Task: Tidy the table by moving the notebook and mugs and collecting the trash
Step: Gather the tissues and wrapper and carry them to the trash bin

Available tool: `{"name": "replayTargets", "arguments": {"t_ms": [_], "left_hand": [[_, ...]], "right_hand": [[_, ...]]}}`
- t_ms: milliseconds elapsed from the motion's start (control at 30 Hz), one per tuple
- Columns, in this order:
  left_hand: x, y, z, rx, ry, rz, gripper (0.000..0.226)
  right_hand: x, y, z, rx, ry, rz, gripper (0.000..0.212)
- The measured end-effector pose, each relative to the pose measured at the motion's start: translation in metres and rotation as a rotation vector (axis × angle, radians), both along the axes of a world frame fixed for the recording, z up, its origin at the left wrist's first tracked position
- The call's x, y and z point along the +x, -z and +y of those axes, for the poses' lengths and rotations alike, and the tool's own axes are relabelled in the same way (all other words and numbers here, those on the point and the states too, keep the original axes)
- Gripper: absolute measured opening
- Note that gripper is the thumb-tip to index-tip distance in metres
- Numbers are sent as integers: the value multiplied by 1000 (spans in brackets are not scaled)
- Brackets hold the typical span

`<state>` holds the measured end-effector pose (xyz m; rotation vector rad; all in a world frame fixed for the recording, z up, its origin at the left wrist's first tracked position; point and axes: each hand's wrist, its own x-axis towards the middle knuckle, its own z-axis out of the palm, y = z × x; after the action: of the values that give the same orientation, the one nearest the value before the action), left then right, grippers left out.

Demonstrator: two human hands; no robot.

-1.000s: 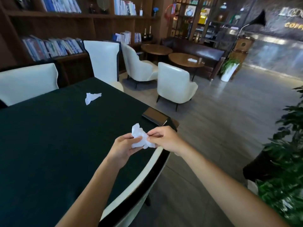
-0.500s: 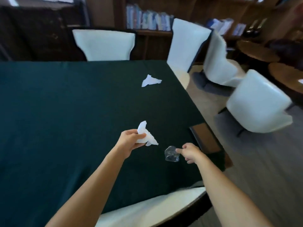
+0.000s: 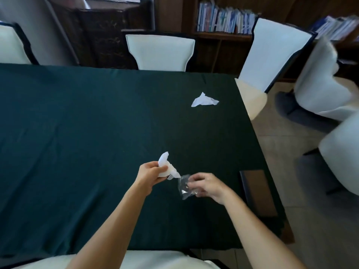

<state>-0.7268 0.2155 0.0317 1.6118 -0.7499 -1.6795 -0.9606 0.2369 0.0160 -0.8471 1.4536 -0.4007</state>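
Note:
My left hand (image 3: pixel 150 172) grips a crumpled white tissue (image 3: pixel 165 165) above the dark green table (image 3: pixel 77 133). Close to its right, my right hand (image 3: pixel 206 184) pinches a clear crinkled plastic wrapper (image 3: pixel 183 186), which nearly touches the tissue's hanging tip. A second crumpled white tissue (image 3: pixel 204 100) lies farther back on the table near its right edge. A brown notebook (image 3: pixel 256 193) lies flat at the table's right edge, to the right of my right hand. No mugs are in view.
White chairs stand around the table: one at the far side (image 3: pixel 160 50), one at the right corner (image 3: pixel 272 55), one against the near edge (image 3: pixel 155 259). White armchairs (image 3: pixel 320 84) sit on the floor to the right. Bookshelves (image 3: pixel 223 18) line the back wall.
The view has swung left and down onto the table. My right hand let go of the tissue, took the clear wrapper, and has now drawn it close to the tissue in my left hand.

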Motion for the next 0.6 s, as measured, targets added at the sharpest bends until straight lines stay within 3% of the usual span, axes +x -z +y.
{"name": "replayTargets", "arguments": {"t_ms": [100,267,467,600], "left_hand": [[-12,-5,-5,-14,33,31,9],[-44,-26,-18,-27,102,163,23],[-73,-41,-61,-8,123,237,46],[-100,-36,-100,-46,107,162,40]], "right_hand": [[3,-37,-13,-147,121,-162,25],[11,-60,-36,-345,159,66,30],[-17,-58,-91,-418,84,267,32],[-38,-46,-152,-467,-44,291,25]]}}
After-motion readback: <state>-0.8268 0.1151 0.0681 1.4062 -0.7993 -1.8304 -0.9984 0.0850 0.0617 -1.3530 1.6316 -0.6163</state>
